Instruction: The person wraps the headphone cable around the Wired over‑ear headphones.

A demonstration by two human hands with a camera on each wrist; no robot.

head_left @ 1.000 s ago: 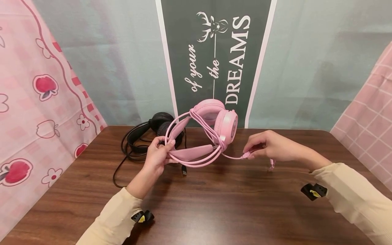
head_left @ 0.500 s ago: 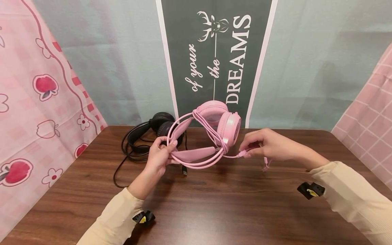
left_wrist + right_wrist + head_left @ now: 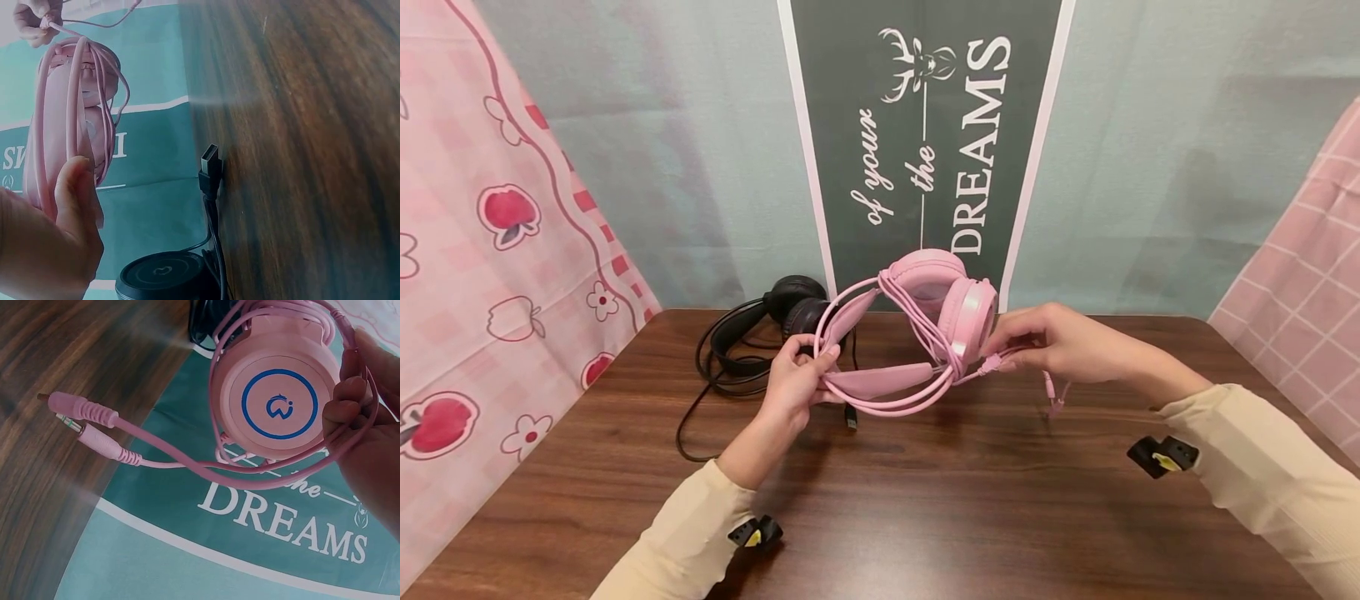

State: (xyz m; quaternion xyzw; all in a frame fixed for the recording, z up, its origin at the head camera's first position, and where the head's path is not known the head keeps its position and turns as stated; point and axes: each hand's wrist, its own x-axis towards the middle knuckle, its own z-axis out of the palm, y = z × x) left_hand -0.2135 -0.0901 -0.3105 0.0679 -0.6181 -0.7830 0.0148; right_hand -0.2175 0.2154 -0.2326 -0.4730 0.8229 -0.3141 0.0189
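Pink headphones (image 3: 880, 379) are held up above the table, their cable wound round the headband and ear cups. My left hand (image 3: 793, 379) grips the headband at its left end, the thumb lying across it in the left wrist view. Beside the right ear cup (image 3: 281, 406), my right hand (image 3: 1060, 342) pinches the pink cable at a thicker joint (image 3: 992, 363). Beyond that hand the cable splits into two ends, which hang down with audio plugs (image 3: 100, 440) showing in the right wrist view.
Black headphones (image 3: 741, 333) lie at the back left of the wooden table (image 3: 970, 517), partly behind my left hand. Their cable ends in a USB plug (image 3: 210, 165). A printed cloth (image 3: 1120, 167) hangs behind the table, with pink cloths (image 3: 445, 250) at the sides.
The pink headphones and my left hand have shifted slightly right. My right hand has come a little left and up, bringing the pinched cable joint closer to the ear cup.
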